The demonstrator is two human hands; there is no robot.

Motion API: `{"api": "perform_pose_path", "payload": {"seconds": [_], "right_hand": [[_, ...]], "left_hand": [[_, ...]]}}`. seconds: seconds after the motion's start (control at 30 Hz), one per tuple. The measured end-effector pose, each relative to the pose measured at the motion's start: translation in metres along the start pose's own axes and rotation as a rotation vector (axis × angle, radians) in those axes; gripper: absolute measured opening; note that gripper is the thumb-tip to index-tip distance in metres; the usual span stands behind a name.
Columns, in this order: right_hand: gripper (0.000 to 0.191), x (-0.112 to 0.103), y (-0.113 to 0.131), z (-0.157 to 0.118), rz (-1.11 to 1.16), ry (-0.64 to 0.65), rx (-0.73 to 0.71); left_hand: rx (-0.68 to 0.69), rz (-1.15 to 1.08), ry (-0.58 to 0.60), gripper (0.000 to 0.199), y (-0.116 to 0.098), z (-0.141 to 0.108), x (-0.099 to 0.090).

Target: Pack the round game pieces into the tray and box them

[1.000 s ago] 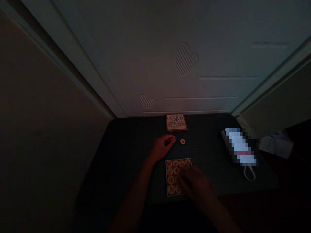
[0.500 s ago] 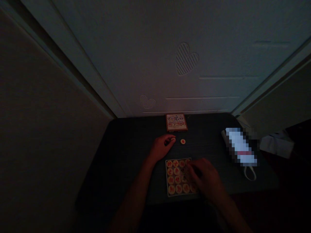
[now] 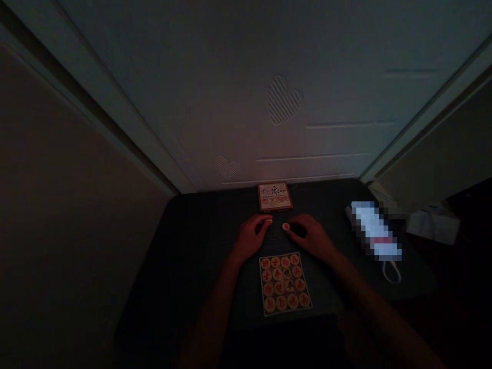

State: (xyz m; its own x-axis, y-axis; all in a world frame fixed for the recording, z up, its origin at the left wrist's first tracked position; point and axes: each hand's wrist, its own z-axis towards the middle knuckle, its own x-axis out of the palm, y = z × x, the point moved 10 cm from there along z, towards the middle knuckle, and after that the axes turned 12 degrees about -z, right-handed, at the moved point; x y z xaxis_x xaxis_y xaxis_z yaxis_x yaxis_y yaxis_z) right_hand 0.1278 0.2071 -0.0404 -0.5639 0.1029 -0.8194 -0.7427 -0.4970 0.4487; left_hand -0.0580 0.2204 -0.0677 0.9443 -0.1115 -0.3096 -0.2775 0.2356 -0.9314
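Note:
My left hand (image 3: 251,237) pinches a small round game piece (image 3: 269,221) seen nearly edge-on. Across from it, my right hand (image 3: 310,237) has thumb and finger closed on another round piece with a red mark (image 3: 286,226). A gap separates the two pieces. Nearer to me lies a square tray (image 3: 262,287) filled with rows of round pieces, most marked red and a few dark. Behind my hands is a flat box with a printed lid (image 3: 275,197).
The dark table (image 3: 184,246) meets a pale panel with raised hearts (image 3: 283,100) at its back edge. On the right lies a bright, pixelated device (image 3: 375,230) with a white loop (image 3: 391,272) beside it. Farther right is a pale object (image 3: 433,224).
My right hand has moved from over the tray, up and away from me, and now grips the red-marked piece that lay on the table. My left hand still pinches its piece. The view has shifted slightly.

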Motion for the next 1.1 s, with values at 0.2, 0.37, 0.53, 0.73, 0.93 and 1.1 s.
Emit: {"api": "perform_pose_path", "payload": {"seconds": [0.2,0.37,0.53,0.73,0.93,1.1], "right_hand": [[0.013,0.015,-0.005,0.004,0.010,-0.005,-0.029],[0.016,0.017,-0.011,0.005,0.015,-0.022,-0.029],[0.016,0.017,-0.010,0.004,0.020,-0.036,-0.025],[0.014,0.015,-0.009,0.004,0.028,-0.030,-0.016],[0.013,0.014,-0.012,0.004,0.037,-0.034,-0.005],[0.014,0.015,-0.014,0.003,0.041,-0.037,0.006]], "left_hand": [[-0.017,-0.045,0.001,0.023,0.002,0.000,-0.001],[-0.068,-0.123,-0.017,0.026,0.008,0.002,-0.005],[-0.128,-0.221,-0.031,0.028,0.012,0.002,-0.007],[-0.211,-0.334,-0.058,0.033,0.016,0.002,-0.015],[-0.257,-0.395,-0.101,0.041,0.017,0.003,-0.025],[-0.277,-0.414,-0.113,0.049,0.018,0.002,-0.025]]}}
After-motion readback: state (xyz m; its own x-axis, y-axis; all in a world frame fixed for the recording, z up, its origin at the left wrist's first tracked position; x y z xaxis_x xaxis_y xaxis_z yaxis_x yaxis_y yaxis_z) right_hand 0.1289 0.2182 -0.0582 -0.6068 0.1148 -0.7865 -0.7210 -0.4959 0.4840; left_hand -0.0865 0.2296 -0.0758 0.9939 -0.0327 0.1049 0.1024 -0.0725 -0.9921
